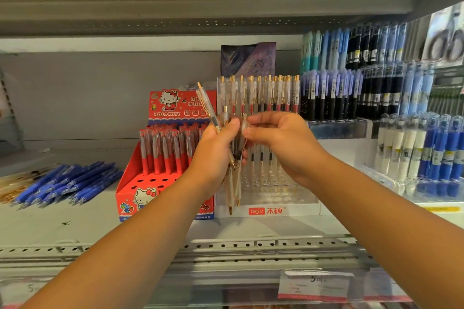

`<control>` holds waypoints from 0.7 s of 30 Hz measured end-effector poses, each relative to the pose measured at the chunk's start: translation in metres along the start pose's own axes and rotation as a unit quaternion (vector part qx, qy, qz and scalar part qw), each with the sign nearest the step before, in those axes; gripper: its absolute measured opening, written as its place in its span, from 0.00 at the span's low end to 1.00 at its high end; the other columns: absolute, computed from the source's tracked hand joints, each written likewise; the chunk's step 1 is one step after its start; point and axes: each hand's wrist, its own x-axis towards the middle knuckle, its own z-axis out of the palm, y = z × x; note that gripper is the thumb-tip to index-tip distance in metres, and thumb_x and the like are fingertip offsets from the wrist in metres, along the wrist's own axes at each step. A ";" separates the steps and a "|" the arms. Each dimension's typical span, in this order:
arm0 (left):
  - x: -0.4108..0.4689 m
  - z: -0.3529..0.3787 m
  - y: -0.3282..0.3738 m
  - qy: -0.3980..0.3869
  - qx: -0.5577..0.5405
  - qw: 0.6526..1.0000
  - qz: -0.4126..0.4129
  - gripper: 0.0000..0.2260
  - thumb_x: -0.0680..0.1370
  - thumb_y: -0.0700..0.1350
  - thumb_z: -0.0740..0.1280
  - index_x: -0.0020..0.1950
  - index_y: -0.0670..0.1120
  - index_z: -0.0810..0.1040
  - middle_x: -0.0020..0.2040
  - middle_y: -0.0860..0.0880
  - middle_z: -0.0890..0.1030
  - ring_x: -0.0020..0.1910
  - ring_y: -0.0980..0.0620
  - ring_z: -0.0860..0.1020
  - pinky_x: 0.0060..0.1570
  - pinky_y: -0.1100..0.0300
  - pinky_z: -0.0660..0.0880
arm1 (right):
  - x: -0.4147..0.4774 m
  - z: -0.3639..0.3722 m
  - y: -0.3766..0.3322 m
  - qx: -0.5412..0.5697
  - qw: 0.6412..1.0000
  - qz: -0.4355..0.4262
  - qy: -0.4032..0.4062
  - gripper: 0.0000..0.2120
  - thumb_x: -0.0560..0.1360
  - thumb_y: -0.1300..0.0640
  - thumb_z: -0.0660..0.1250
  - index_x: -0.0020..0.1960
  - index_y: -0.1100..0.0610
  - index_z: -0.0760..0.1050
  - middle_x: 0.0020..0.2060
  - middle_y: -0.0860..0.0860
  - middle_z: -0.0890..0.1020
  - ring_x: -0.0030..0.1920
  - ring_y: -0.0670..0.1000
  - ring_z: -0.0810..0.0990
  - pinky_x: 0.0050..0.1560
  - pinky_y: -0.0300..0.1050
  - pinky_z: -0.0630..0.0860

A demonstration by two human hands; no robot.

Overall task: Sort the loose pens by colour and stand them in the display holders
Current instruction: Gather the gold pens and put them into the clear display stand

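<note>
Up close at a stationery shelf [50, 223], a person's left hand [216, 150] gripped a bundle of clear pens [233, 183] with gold trim, fingers curled round the barrels, in front of a clear display holder [267, 210] whose white base read "hesu 禾硕" in red. The bundle ran nearly upright, gold tips pointing down towards the holder's base and clicker ends up above the fist, while one pen splayed out with its clicker slanting up and to the left. The right hand [281, 143], touching the left, pinched a single pen [244, 120] at the top of the bundle between thumb and forefinger. Behind the hands, matching pens [266, 93] stood upright in the holder's back rows, gold clickers uppermost. Just to the left sat a red carton [140, 198] printed "HELLO KITTY", holding red pens upright. Further left, loose blue pens [67, 183] lay flat on the shelf, tips angled down-left. A price tag [316, 283] on the shelf edge showed "5.00".
</note>
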 end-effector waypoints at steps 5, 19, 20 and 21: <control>0.004 -0.008 0.000 0.018 0.050 0.998 0.015 0.11 0.78 0.51 0.63 0.56 0.54 0.82 0.53 0.50 0.85 0.55 0.50 0.82 0.55 0.49 0.76 | 0.002 -0.002 -0.003 0.095 0.995 0.004 0.027 0.09 0.74 0.68 0.71 0.52 0.60 0.77 0.46 0.57 0.85 0.46 0.54 0.86 0.46 0.44 0.82; -0.002 -0.032 0.013 0.042 -0.007 0.999 0.023 0.06 0.83 0.44 0.60 0.48 0.45 0.71 0.33 0.45 0.77 0.25 0.51 0.69 0.23 0.61 0.66 | 0.020 0.004 -0.006 0.021 0.991 -0.077 0.103 0.10 0.74 0.69 0.70 0.47 0.55 0.77 0.46 0.56 0.82 0.44 0.52 0.85 0.39 0.40 0.82; -0.002 -0.032 0.013 0.044 -0.010 0.999 0.029 0.06 0.83 0.44 0.60 0.48 0.45 0.71 0.32 0.45 0.77 0.25 0.51 0.69 0.23 0.61 0.66 | 0.021 0.007 -0.003 0.002 0.992 -0.080 0.099 0.10 0.74 0.69 0.70 0.47 0.55 0.77 0.46 0.55 0.82 0.45 0.52 0.85 0.39 0.41 0.83; -0.003 -0.033 0.013 0.044 -0.008 0.998 0.036 0.06 0.83 0.44 0.60 0.49 0.44 0.71 0.32 0.45 0.76 0.24 0.51 0.69 0.23 0.61 0.66 | 0.023 0.011 0.000 -0.017 0.992 -0.082 0.093 0.11 0.74 0.69 0.71 0.46 0.54 0.77 0.46 0.54 0.82 0.45 0.52 0.85 0.40 0.41 0.83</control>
